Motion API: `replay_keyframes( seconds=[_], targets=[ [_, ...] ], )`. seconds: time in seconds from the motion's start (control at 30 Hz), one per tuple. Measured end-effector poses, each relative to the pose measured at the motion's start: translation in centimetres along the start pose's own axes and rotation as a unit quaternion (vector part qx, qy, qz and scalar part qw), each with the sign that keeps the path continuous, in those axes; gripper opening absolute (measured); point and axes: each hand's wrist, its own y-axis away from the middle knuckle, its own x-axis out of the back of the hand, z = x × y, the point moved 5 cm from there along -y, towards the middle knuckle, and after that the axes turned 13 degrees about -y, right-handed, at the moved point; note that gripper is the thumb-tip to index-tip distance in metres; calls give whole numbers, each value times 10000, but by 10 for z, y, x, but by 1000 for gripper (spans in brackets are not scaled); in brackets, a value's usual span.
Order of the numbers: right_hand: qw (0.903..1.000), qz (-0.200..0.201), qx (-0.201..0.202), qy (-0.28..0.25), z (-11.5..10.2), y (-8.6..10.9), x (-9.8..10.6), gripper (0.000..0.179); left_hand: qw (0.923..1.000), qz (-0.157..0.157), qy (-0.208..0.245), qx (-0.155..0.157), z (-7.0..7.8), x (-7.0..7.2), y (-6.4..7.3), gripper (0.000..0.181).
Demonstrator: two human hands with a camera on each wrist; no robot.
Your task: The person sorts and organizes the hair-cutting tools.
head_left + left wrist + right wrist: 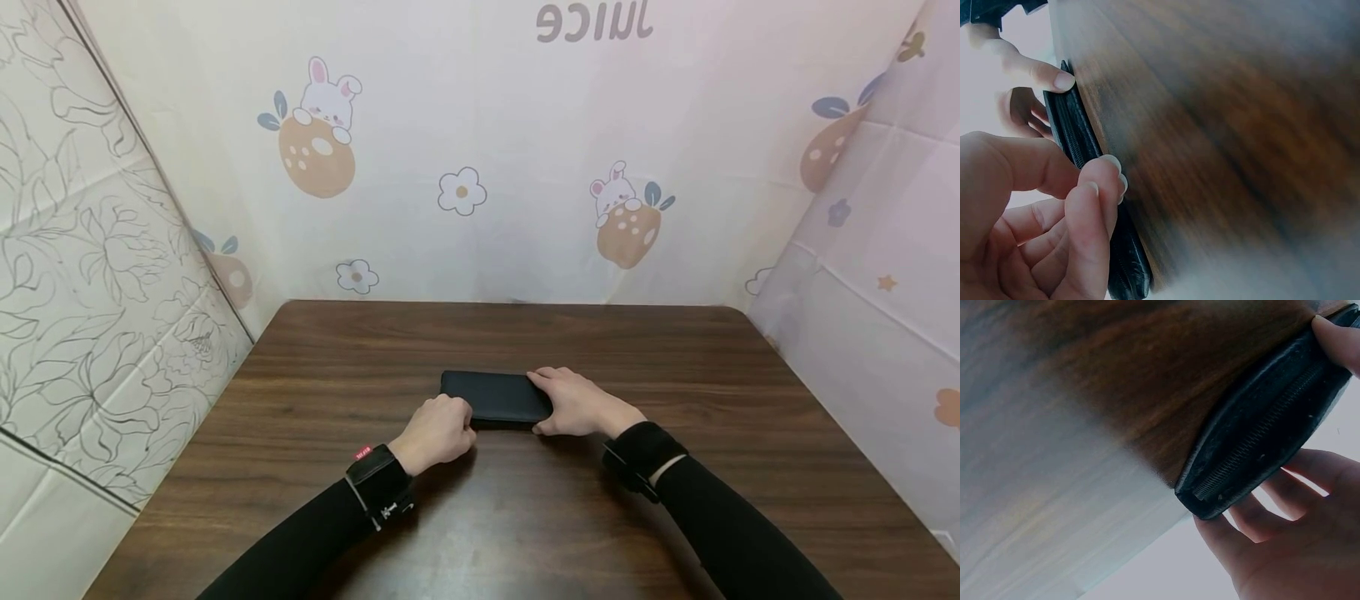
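A long black zip wallet [491, 393] lies flat on the table in the head view. My right hand [577, 403] grips its right end, thumb on the near edge and fingers along the far edge. At the near left part, my left hand [438, 429] has curled fingers, with thumb and fingertips pinched together at the zipper. The left wrist view shows the zipper [1071, 134] running along the wallet's edge under those fingertips; the pull itself is hidden by them. In the right wrist view the zipper teeth [1254, 440] look closed along the end between thumb and fingers.
The brown wood-grain table [337, 350] has its far edge against a pale curtain [525, 108] printed with rabbits and flowers. A flower-line panel [112, 250] stands on the left, and another printed curtain [877, 317] on the right.
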Motion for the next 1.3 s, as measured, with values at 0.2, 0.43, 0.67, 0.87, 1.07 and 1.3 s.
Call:
replay_keyframes(
  seconds=[0.2,0.43,0.67,0.87,1.07,1.3],
  targets=[
    [10000,-5,13,-13,-2,0,-1,90,10000,-53,40,21,-4,1,2,46],
    [10000,19,28,-1,-2,0,0,90,9998,-142,56,118,-9,3,3,44],
    [10000,24,77,-13,-3,1,0,90,9995,-238,123,180,-11,2,4,45],
    [10000,57,64,-23,-2,1,0,90,9995,-209,127,194,-11,1,5,43],
    [10000,35,40,-1,-1,1,0,89,9995,-251,12,216,-11,1,5,41],
    [10000,-2,32,6,-2,0,0,90,10000,-65,-29,37,-9,5,6,47]
  ],
)
